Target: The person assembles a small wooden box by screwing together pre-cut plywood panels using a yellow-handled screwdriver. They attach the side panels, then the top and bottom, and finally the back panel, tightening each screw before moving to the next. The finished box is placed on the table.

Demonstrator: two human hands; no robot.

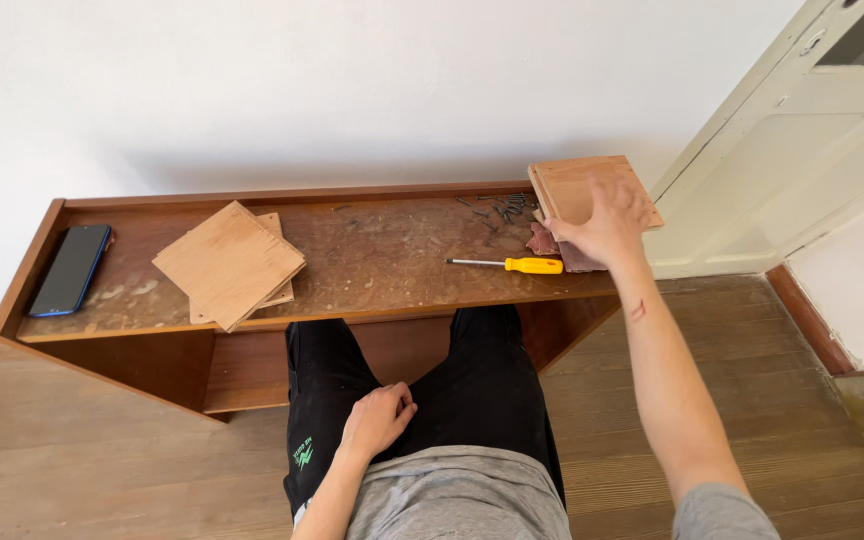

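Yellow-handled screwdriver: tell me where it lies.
In the head view the yellow-handled screwdriver lies flat on the wooden shelf, right of centre, just left of the right hand and below the screws.
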